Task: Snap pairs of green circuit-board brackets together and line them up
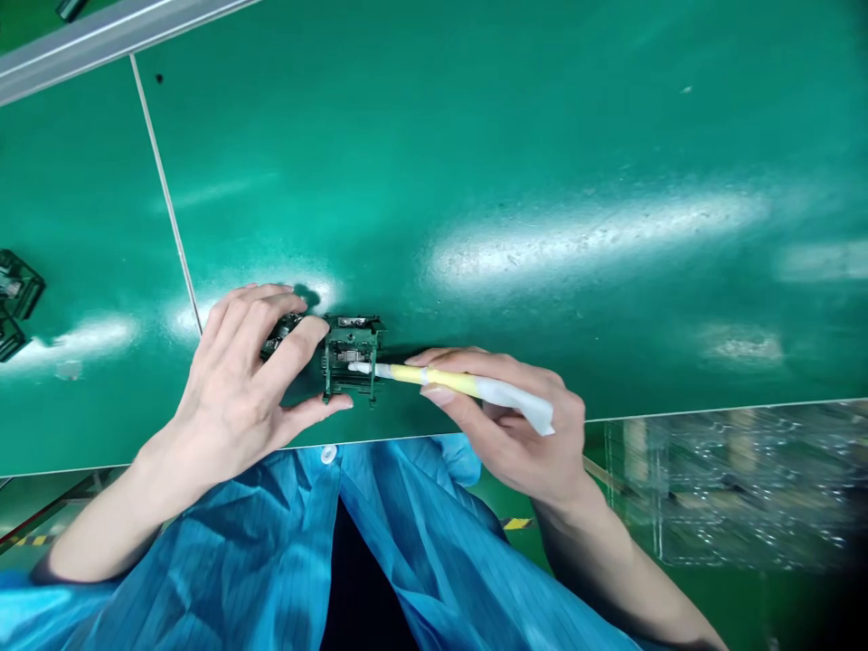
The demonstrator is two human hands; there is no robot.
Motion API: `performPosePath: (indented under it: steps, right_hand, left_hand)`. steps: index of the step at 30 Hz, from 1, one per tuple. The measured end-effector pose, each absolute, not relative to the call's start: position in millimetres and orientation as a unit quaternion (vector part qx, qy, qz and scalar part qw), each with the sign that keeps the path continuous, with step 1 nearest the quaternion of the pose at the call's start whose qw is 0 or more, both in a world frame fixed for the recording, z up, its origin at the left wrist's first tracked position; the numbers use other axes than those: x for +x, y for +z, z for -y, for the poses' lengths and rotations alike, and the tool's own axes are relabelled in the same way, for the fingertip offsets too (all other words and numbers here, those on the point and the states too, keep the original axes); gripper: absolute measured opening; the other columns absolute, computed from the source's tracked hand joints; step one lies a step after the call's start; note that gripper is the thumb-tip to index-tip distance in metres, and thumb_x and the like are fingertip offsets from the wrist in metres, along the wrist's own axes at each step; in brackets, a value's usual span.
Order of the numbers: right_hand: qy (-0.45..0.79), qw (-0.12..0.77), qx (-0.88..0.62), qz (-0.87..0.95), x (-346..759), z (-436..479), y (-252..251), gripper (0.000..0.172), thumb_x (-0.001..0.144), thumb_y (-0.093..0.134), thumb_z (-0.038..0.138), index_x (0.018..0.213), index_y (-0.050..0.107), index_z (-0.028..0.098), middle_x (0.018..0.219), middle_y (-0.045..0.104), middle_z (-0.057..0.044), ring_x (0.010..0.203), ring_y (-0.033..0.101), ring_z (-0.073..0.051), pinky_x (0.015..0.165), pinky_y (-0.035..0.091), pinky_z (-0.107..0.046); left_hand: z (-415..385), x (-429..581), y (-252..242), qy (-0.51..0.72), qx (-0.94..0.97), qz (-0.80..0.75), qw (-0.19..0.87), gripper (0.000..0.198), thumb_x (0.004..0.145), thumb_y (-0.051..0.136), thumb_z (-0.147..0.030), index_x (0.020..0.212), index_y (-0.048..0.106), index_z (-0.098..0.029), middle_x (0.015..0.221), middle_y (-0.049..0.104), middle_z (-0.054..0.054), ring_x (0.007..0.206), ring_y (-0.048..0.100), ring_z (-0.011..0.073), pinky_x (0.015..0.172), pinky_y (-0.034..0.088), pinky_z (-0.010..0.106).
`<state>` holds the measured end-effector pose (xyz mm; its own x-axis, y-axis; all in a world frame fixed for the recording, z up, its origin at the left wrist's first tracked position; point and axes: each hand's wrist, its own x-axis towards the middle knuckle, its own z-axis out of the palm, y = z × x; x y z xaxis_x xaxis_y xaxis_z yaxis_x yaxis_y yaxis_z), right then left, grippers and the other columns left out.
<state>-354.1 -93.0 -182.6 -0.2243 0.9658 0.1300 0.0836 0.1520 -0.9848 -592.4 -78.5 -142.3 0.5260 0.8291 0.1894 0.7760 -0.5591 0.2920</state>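
My left hand (248,380) is closed around a small dark green electronic part (351,354) that rests on the green mat (515,163) near its front edge, thumb below and fingers on top. My right hand (519,425) pinches a yellow-handled swab (448,380) wrapped in white at its rear end. The swab's white tip touches the part's right face.
Two more dark green parts (14,303) lie at the far left edge. A thin white seam (166,194) runs across the mat. A grey metal rail (101,36) crosses the top left. Clear plastic trays (732,488) sit below the table edge at right. My blue smock (285,551) fills the bottom.
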Motion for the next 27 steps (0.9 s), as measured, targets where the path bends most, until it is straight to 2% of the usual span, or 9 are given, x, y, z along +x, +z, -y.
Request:
performPosePath:
  steps: [6, 10, 16, 27]
  right_hand:
    - [0.49, 0.447, -0.446, 0.601, -350.4, 89.7, -182.8, 0.023, 0.084, 0.071, 0.009, 0.098, 0.074, 0.027, 0.095, 0.078, 0.0, 0.079, 0.074, -0.017, 0.068, 0.062, -0.027]
    - [0.461, 0.509, -0.486, 0.54, -341.3, 88.3, -181.2, 0.017, 0.085, 0.073, 0.015, 0.096, 0.074, 0.028, 0.09, 0.078, 0.0, 0.071, 0.073, -0.017, 0.067, 0.063, -0.032]
    - [0.406, 0.525, -0.462, 0.589, -351.3, 90.1, -188.7, 0.025, 0.082, 0.072, 0.007, 0.096, 0.075, 0.028, 0.093, 0.078, -0.001, 0.082, 0.075, -0.02, 0.072, 0.064, -0.032]
    - [0.414, 0.5, -0.461, 0.605, -357.1, 89.0, -194.5, 0.028, 0.084, 0.071, 0.008, 0.101, 0.075, 0.03, 0.098, 0.078, 0.0, 0.086, 0.076, -0.021, 0.075, 0.065, -0.033]
  left_hand:
    - [78.0, -592.4, -142.3, 0.16, 0.864, -0.467, 0.097, 0.053, 0.081, 0.072, -0.052, 0.119, 0.056, -0.019, 0.11, 0.064, 0.015, 0.111, 0.061, 0.0353, 0.093, 0.051, 0.054]
    - [77.5, -593.0, -143.0, 0.164, 0.865, -0.465, 0.093, 0.052, 0.081, 0.072, -0.053, 0.118, 0.056, -0.02, 0.109, 0.064, 0.014, 0.109, 0.062, 0.0338, 0.093, 0.052, 0.053]
    - [75.5, -593.0, -142.0, 0.157, 0.871, -0.457, 0.089, 0.054, 0.082, 0.07, -0.055, 0.115, 0.057, -0.014, 0.104, 0.065, 0.016, 0.109, 0.062, 0.0344, 0.094, 0.052, 0.053]
    - [75.5, -592.4, -142.3, 0.164, 0.861, -0.467, 0.116, 0.05, 0.083, 0.07, -0.052, 0.117, 0.058, -0.017, 0.105, 0.063, 0.012, 0.111, 0.061, 0.0332, 0.099, 0.05, 0.054]
